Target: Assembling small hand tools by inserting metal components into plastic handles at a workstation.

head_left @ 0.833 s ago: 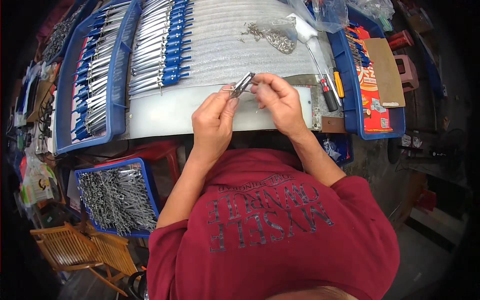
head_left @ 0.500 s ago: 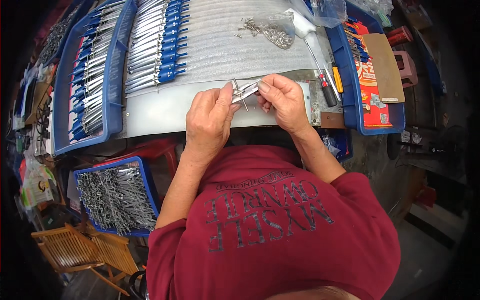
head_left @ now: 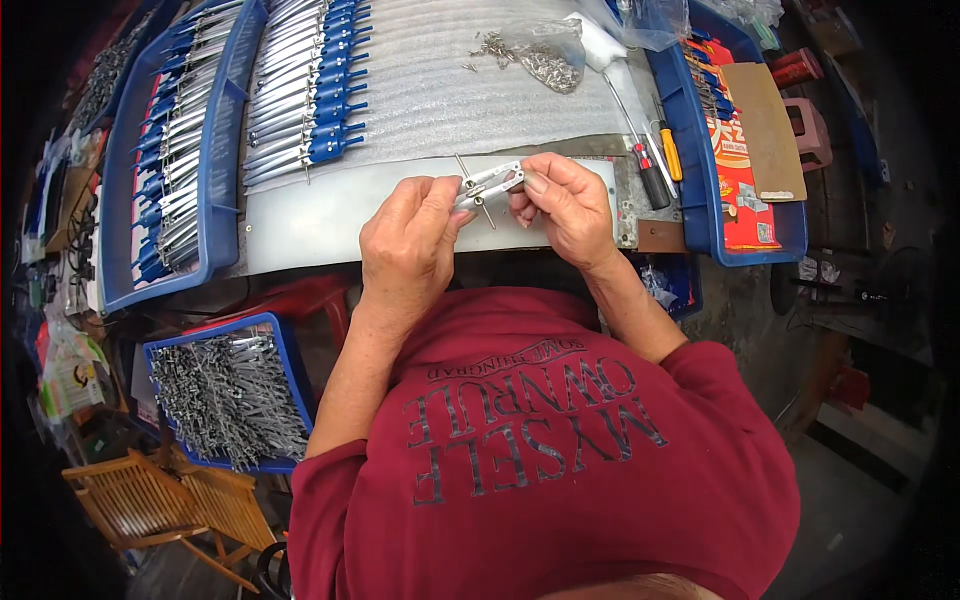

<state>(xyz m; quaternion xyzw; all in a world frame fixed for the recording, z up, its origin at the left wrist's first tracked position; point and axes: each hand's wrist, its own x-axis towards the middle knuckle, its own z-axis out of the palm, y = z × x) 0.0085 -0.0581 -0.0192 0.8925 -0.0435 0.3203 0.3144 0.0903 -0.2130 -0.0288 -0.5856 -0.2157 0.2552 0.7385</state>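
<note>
The small shiny metal clip part [head_left: 487, 184] looks smooth and bright. At 12 o'clock lies the ribbed white foam sheet [head_left: 440, 90], matt. At 8 o'clock, the slatted wooden chair [head_left: 160, 500] looks dull.

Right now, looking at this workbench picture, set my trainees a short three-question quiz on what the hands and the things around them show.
1. True or false: both hands grip the small metal part above the bench.
2. Multiple choice: where do the screwdrivers lie? A) on the wooden folding chair B) on the bench beside the right hand C) in the blue bin of loose metal pieces
3. Fill in: the finished tools in rows have handles of the colour ____.

Key:
1. True; the left hand and the right hand pinch it from either side.
2. B
3. Blue
</note>
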